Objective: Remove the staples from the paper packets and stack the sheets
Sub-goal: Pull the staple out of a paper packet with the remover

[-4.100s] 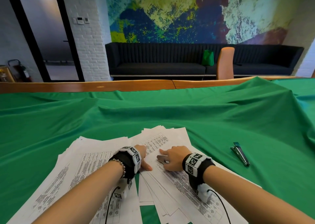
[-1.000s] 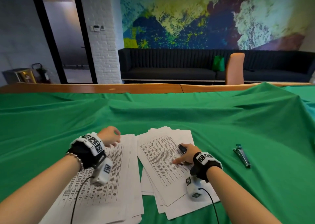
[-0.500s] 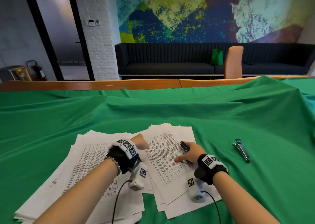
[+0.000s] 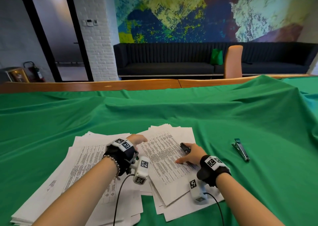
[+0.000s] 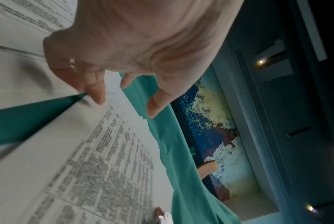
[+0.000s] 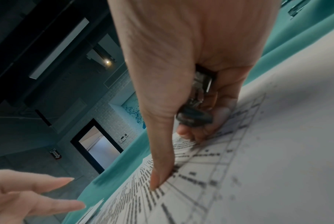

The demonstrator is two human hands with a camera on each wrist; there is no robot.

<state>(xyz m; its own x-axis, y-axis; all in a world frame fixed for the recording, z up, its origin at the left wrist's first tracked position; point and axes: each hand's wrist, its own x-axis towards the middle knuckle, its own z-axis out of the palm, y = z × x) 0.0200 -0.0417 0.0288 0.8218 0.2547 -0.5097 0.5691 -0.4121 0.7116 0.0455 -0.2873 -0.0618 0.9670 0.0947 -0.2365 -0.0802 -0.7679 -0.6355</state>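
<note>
The head camera looks forward and down across the green table (image 4: 189, 112). Both wrist cameras sit close, tilted, looking along the fingers; all share the printed sheets (image 4: 165, 155).

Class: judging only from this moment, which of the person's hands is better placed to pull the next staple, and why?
Probably the right hand: it already grips the black staple remover on the right-hand packet. The left hand holds nothing.

Looks like an office lounge or meeting room: long dark sofa (image 4: 172, 60) under a big abstract mural (image 4: 206, 12), white brick pillar (image 4: 98, 36) with a thermostat (image 4: 89, 22) (plus a fire extinguisher (image 4: 35, 71) by the glass door (image 4: 58, 36)).
</note>
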